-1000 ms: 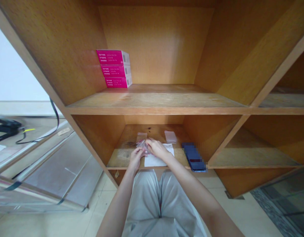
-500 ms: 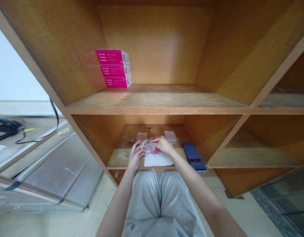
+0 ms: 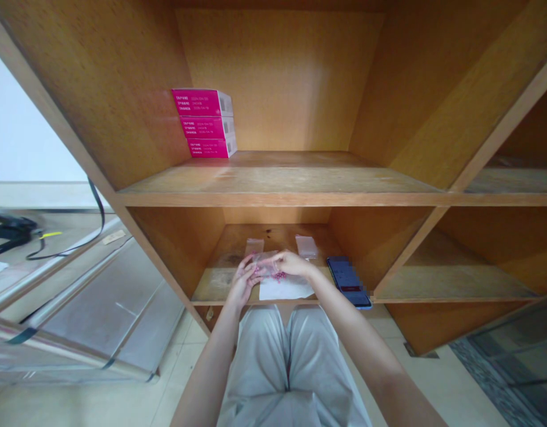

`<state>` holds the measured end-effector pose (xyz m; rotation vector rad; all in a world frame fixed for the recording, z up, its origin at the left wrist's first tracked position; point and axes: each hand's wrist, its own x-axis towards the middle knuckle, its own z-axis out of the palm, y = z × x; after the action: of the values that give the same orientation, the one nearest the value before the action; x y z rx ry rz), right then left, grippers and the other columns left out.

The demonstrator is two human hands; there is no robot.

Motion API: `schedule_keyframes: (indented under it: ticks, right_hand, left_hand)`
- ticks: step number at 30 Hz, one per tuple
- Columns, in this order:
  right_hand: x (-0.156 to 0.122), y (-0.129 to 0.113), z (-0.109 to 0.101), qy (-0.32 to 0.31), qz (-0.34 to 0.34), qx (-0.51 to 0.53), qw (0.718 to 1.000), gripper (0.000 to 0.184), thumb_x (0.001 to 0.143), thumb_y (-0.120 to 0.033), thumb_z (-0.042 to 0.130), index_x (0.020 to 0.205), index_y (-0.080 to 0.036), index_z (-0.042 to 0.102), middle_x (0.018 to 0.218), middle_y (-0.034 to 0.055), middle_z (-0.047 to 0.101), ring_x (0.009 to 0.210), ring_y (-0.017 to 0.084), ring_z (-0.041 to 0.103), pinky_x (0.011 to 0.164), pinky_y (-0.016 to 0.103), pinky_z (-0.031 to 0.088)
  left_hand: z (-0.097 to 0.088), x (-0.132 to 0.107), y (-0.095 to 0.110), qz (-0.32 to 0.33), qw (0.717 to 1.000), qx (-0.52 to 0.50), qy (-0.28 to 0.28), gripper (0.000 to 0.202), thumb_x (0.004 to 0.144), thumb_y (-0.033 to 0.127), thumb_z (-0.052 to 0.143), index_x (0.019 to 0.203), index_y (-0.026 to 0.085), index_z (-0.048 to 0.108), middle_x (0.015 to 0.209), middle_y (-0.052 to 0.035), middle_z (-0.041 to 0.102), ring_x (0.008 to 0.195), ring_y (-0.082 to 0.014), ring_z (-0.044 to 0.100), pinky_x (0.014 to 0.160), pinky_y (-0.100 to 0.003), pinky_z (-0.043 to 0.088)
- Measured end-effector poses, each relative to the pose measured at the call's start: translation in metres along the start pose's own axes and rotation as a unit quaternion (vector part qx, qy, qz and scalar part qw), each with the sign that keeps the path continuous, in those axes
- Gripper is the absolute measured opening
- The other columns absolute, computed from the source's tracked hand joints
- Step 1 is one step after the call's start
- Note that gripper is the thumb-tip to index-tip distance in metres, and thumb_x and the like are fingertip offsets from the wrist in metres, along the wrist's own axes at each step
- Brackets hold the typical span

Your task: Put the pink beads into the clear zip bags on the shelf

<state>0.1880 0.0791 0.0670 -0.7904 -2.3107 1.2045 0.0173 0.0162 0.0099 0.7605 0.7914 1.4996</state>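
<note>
Both my hands meet over the lower shelf (image 3: 220,279) of a wooden cabinet. My left hand (image 3: 243,280) and my right hand (image 3: 291,263) pinch the two sides of a small clear plastic bag (image 3: 268,265) with small pink beads (image 3: 279,275) in it. The bag hangs just above a white sheet of paper (image 3: 285,289) that lies on the shelf. Two more small clear bags lie behind: one (image 3: 255,245) to the left, another (image 3: 307,245) to the right.
A dark phone (image 3: 348,280) lies on the shelf right of the paper. Three pink boxes (image 3: 205,123) are stacked on the upper shelf at the left. Outside the cabinet to the left are black cables (image 3: 15,228) and clear wrapped panels (image 3: 99,308).
The bag was bunched under both hands a second ago. It is now stretched between them and raised slightly, with the pink beads showing above the paper.
</note>
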Motion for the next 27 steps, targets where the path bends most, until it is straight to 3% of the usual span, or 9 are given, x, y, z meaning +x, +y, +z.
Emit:
schedule_keyframes:
  ticks: [6, 10, 13, 17, 20, 27]
  right_hand:
    - [-0.001, 0.0, 0.002, 0.028, 0.028, 0.051, 0.998, 0.031, 0.072, -0.027, 0.052, 0.095, -0.013, 0.067, 0.073, 0.0039, 0.068, 0.051, 0.009, 0.049, 0.05, 0.021, 0.038]
    - [0.001, -0.01, 0.0, 0.032, 0.036, 0.096, 0.994, 0.041, 0.067, -0.042, 0.06, 0.094, -0.012, 0.067, 0.089, 0.0086, 0.067, 0.057, 0.012, 0.055, 0.054, 0.023, 0.041]
    - [0.004, -0.017, -0.002, 0.016, 0.05, 0.11, 0.993, 0.048, 0.062, -0.048, 0.064, 0.096, -0.014, 0.066, 0.084, 0.0073, 0.068, 0.056, 0.012, 0.056, 0.052, 0.022, 0.041]
    - [0.006, -0.025, -0.002, -0.031, 0.057, 0.124, 0.99, 0.049, 0.062, -0.049, 0.064, 0.097, -0.014, 0.066, 0.071, 0.0044, 0.067, 0.056, 0.012, 0.057, 0.049, 0.02, 0.041]
    - [0.005, -0.025, -0.001, -0.056, 0.06, 0.124, 0.989, 0.046, 0.061, -0.049, 0.066, 0.091, -0.013, 0.068, 0.068, 0.0044, 0.066, 0.054, 0.011, 0.055, 0.048, 0.02, 0.041]
    - [0.003, -0.011, 0.002, -0.064, 0.081, 0.148, 0.984, 0.046, 0.061, -0.047, 0.066, 0.095, -0.015, 0.066, 0.062, 0.0008, 0.063, 0.044, 0.006, 0.047, 0.043, 0.018, 0.037]
  left_hand:
    - [0.001, 0.001, 0.003, -0.016, 0.999, -0.034, -0.006, 0.036, 0.075, 0.022, 0.058, 0.109, 0.02, 0.047, 0.085, -0.0017, 0.062, 0.06, -0.0117, 0.064, 0.053, -0.024, 0.054]
    - [-0.001, 0.003, -0.001, -0.019, 0.999, -0.038, 0.009, 0.032, 0.072, 0.023, 0.06, 0.102, 0.02, 0.048, 0.076, 0.0001, 0.063, 0.062, -0.0138, 0.064, 0.054, -0.024, 0.053]
    - [-0.001, 0.003, -0.005, -0.019, 1.0, 0.004, -0.012, 0.035, 0.068, 0.02, 0.065, 0.099, 0.018, 0.05, 0.075, -0.0016, 0.064, 0.064, -0.0151, 0.064, 0.056, -0.025, 0.052]
    - [0.002, -0.001, -0.005, -0.042, 0.992, 0.086, -0.078, 0.043, 0.064, 0.019, 0.068, 0.104, 0.013, 0.053, 0.089, -0.0103, 0.066, 0.074, -0.0192, 0.063, 0.061, -0.028, 0.051]
    - [0.003, -0.005, -0.002, -0.042, 0.987, 0.099, -0.12, 0.053, 0.064, 0.019, 0.068, 0.114, 0.017, 0.05, 0.106, -0.0126, 0.061, 0.088, -0.0223, 0.061, 0.069, -0.031, 0.05]
    - [-0.002, -0.003, -0.005, -0.028, 0.992, 0.036, -0.12, 0.063, 0.063, 0.017, 0.07, 0.12, 0.022, 0.044, 0.119, -0.0108, 0.054, 0.102, -0.0231, 0.055, 0.087, -0.035, 0.043]
